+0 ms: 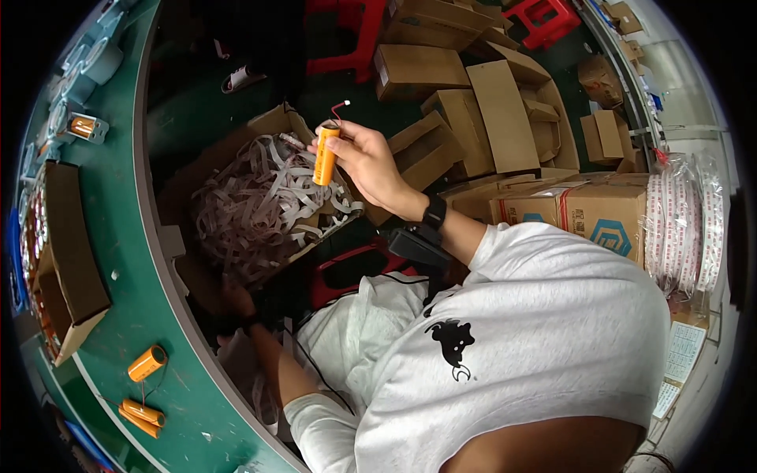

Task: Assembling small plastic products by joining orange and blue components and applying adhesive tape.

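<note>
My right hand [363, 158] holds up an orange cylindrical battery [324, 162], pinched between thumb and fingers. Thin red and dark wires with a small white connector [345, 103] rise from its upper end. Below it is an open cardboard box [264, 123] filled with tangled pale paper strips [252, 201]. My left hand [238, 299] is low beside the workbench edge, close to the box's near side. Shadow hides its fingers, so its grip is unclear. On the green workbench [150, 272] lie an orange battery [147, 363] and a pair of orange cells [143, 415].
Several cardboard cartons [497, 110] crowd the floor beyond the box. Red plastic stools [544, 22] stand at the back. Wrapped rolls of printed tape [682, 225] sit at right. A cardboard tray [75, 236] and blue holders [101, 61] line the workbench. Another person's foot [240, 79] shows near the top.
</note>
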The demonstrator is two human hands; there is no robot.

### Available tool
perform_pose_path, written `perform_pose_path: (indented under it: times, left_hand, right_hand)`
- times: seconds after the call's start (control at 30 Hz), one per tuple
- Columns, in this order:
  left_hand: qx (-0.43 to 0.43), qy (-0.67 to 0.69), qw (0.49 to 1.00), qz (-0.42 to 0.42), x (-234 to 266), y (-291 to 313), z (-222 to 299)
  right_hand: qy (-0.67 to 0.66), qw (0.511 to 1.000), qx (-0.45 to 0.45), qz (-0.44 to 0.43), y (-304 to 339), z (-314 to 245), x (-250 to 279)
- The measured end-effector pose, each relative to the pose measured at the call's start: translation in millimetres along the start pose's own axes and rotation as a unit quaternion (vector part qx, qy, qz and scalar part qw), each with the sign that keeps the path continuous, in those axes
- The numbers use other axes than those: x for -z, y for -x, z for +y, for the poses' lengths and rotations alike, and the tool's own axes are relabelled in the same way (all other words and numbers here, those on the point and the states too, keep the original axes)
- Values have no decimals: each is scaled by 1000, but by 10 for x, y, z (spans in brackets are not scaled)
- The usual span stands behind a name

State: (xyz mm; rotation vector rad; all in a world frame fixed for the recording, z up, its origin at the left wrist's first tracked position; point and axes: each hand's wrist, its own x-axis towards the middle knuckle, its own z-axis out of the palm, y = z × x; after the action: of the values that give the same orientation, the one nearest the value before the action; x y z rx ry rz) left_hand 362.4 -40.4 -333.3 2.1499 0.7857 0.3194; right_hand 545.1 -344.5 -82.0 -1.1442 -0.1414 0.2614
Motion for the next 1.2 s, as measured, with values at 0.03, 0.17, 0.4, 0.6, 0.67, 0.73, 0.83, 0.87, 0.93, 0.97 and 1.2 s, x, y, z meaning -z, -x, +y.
perform_pose_path:
  times: [0.03, 0.17, 0.4, 0.6, 0.67, 0.73, 0.83, 0.87, 0.93, 0.97, 1.2]
  left_hand:
    - [0, -139, 979, -148, -120, -73, 78]
    - [-16, -332, 892, -307, -406, 20, -649]
    - [28, -183, 856, -482, -382, 259, -404]
    - [11, -205, 862, -463, -124, 354, -104]
    - [-14, -185, 879, -438, -92, 386, -114]
    - [9, -180, 879, -441, -91, 367, -116]
    - [57, -170, 877, -445, -61, 368, -77]
    - [60, -154, 895, -415, -77, 390, -141]
    - [66, -121, 926, -352, -94, 433, -249]
    - [67, -120, 926, -351, -91, 451, -296]
    - [164, 21, 884, -436, -125, 412, -215]
  right_hand:
    - [4, 1000, 11, 9, 28, -39, 102]
    - [75, 997, -23, 2, 282, -21, 239]
    - [82, 990, -114, 27, 345, 135, 307]
    - [139, 986, -64, -61, 366, 219, 86]
    - [138, 986, -70, -67, 390, 241, 77]
    - [141, 985, -74, -71, 399, 249, 91]
    - [143, 984, -74, -73, 406, 279, 87]
    - [142, 985, -71, -71, 405, 291, 82]
    - [142, 985, -70, -70, 405, 306, 64]
    - [145, 984, -71, -69, 407, 309, 49]
    - [173, 978, -88, -78, 395, 278, 74]
